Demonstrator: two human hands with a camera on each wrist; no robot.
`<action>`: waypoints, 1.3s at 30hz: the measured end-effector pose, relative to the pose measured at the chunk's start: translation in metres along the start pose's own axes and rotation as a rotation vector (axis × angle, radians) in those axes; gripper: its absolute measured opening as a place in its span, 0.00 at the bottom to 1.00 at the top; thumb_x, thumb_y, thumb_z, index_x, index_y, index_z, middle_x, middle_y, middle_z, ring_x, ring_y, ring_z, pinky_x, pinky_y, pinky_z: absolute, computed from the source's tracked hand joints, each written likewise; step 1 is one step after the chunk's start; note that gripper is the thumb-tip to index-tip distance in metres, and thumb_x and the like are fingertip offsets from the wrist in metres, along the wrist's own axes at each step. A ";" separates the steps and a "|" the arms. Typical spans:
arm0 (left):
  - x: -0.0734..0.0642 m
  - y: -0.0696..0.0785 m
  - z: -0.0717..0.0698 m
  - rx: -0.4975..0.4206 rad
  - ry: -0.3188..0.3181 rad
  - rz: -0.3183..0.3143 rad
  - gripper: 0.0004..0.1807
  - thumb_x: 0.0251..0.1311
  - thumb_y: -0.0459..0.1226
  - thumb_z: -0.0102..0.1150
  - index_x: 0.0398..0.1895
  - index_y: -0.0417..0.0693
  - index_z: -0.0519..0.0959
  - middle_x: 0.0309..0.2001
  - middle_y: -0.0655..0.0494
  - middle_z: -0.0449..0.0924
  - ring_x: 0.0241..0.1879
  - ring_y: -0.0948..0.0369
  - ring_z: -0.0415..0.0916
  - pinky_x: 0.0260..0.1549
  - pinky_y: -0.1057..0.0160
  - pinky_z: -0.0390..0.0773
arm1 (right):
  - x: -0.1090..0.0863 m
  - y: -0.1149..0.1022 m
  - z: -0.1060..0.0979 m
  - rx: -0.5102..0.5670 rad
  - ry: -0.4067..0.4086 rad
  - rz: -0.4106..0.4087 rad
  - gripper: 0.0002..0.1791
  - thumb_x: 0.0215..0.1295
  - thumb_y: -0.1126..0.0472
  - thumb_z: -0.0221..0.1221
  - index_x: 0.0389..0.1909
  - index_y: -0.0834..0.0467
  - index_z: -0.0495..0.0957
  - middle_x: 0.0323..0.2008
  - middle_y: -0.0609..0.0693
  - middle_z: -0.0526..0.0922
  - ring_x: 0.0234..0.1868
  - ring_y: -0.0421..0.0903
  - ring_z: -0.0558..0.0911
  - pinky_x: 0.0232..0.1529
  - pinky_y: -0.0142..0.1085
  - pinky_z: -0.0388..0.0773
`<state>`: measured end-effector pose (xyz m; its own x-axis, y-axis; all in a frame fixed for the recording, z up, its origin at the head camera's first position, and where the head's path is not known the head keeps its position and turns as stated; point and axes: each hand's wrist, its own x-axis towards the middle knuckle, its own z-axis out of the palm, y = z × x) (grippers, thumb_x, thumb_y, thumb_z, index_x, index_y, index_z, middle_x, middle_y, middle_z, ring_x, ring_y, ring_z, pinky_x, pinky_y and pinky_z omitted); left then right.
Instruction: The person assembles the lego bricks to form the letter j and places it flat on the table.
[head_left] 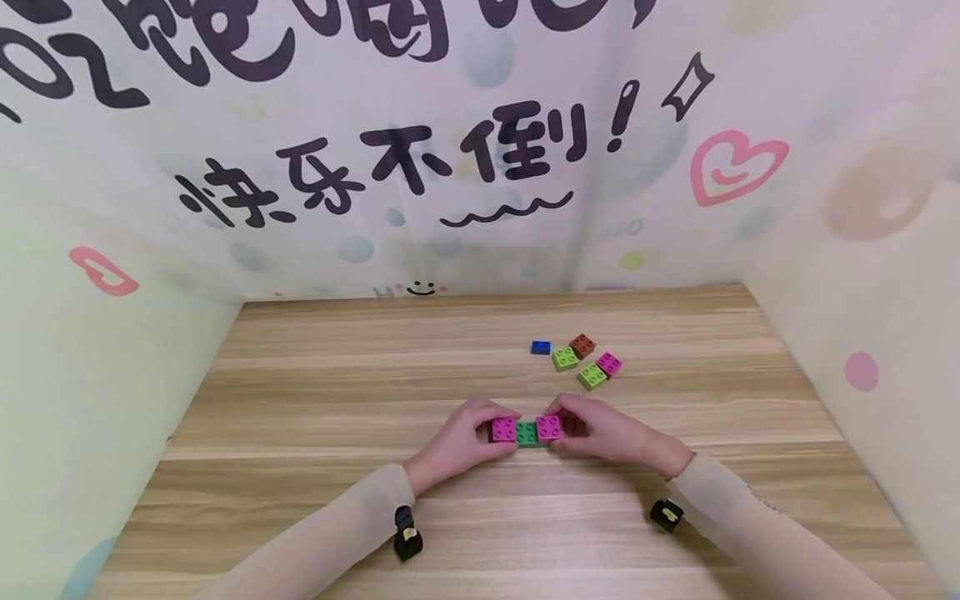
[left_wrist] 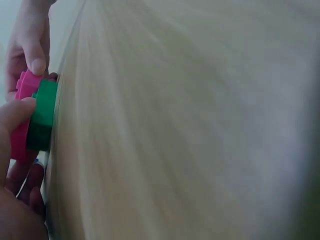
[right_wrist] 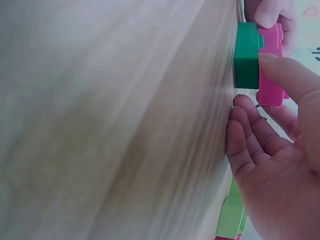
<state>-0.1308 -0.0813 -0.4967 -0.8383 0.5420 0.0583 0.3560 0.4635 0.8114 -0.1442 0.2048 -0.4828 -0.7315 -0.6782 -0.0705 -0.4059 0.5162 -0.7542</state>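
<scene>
"lying flat on the wooden table point(head_left: 337, 375), the green brick point(head_left: 526, 434) sits right between the two hands. where are the pink ones?"

"one at each end, on top of it: the left pink brick point(head_left: 503, 429) by the left hand point(head_left: 465, 439), the right pink brick point(head_left: 548, 427) by the right hand point(head_left: 611, 429). from the wrist views, both stick out past the ends of the green."

"and which way does the whole piece point?"

"its long axis runs sideways, from one hand to the other, roughly along the back edge of the table. the studs face up, with green ones showing in the gap between the pinks."

"what are the hands doing?"

"the left one grips the left pink brick between thumb and fingers. the right one pinches the right pink brick, with its other fingers loosely bent beside it, near the tabletop."

"anything farther out?"

"a loose group beyond the right hand: a small blue brick point(head_left: 541, 347), a lime brick point(head_left: 565, 358) just beside a brown brick point(head_left: 582, 346), and, nearer, a second lime brick point(head_left: 592, 377) just beside a magenta brick point(head_left: 610, 364). behind them all stands a white printed wall point(head_left: 517, 250)."
</scene>
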 end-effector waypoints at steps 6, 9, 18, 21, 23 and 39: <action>0.009 0.001 0.004 -0.046 0.005 0.001 0.26 0.57 0.45 0.78 0.60 0.53 0.85 0.56 0.57 0.85 0.56 0.57 0.78 0.58 0.55 0.73 | 0.002 0.001 0.001 0.001 -0.001 0.006 0.15 0.70 0.50 0.68 0.53 0.46 0.77 0.40 0.39 0.80 0.40 0.40 0.78 0.43 0.34 0.79; 0.013 0.002 0.007 -0.071 -0.004 -0.010 0.26 0.58 0.47 0.77 0.60 0.55 0.86 0.57 0.59 0.86 0.58 0.58 0.78 0.60 0.53 0.72 | 0.003 0.000 0.001 0.008 -0.001 0.006 0.15 0.70 0.50 0.68 0.53 0.46 0.77 0.39 0.39 0.80 0.40 0.40 0.78 0.43 0.34 0.79; 0.017 0.000 0.012 -0.093 0.014 -0.068 0.26 0.58 0.47 0.78 0.61 0.58 0.86 0.56 0.67 0.86 0.53 0.64 0.77 0.55 0.60 0.72 | 0.002 -0.005 -0.002 0.030 -0.001 0.034 0.15 0.70 0.51 0.68 0.52 0.47 0.77 0.39 0.40 0.81 0.40 0.40 0.79 0.43 0.34 0.80; 0.018 0.000 0.013 -0.081 0.021 -0.065 0.24 0.57 0.47 0.78 0.58 0.60 0.87 0.54 0.68 0.87 0.53 0.64 0.78 0.55 0.60 0.72 | 0.003 -0.005 -0.001 0.033 -0.001 0.033 0.15 0.70 0.51 0.68 0.52 0.47 0.77 0.39 0.39 0.81 0.40 0.40 0.79 0.43 0.34 0.80; 0.019 0.002 0.015 -0.063 0.032 -0.065 0.23 0.56 0.48 0.79 0.57 0.61 0.88 0.53 0.68 0.88 0.53 0.64 0.78 0.55 0.59 0.71 | 0.003 -0.004 -0.001 0.038 -0.004 0.032 0.15 0.70 0.51 0.68 0.52 0.47 0.77 0.39 0.39 0.81 0.40 0.41 0.79 0.43 0.35 0.80; 0.019 0.005 0.028 0.057 0.143 -0.059 0.22 0.53 0.50 0.80 0.53 0.62 0.89 0.48 0.64 0.88 0.52 0.61 0.75 0.54 0.54 0.63 | 0.003 -0.001 -0.001 0.020 0.015 0.009 0.16 0.69 0.53 0.69 0.55 0.49 0.79 0.38 0.40 0.81 0.39 0.39 0.78 0.42 0.34 0.80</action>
<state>-0.1329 -0.0492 -0.5083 -0.9073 0.4090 0.0973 0.3240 0.5327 0.7819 -0.1462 0.2022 -0.4817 -0.7437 -0.6651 -0.0678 -0.3880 0.5119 -0.7664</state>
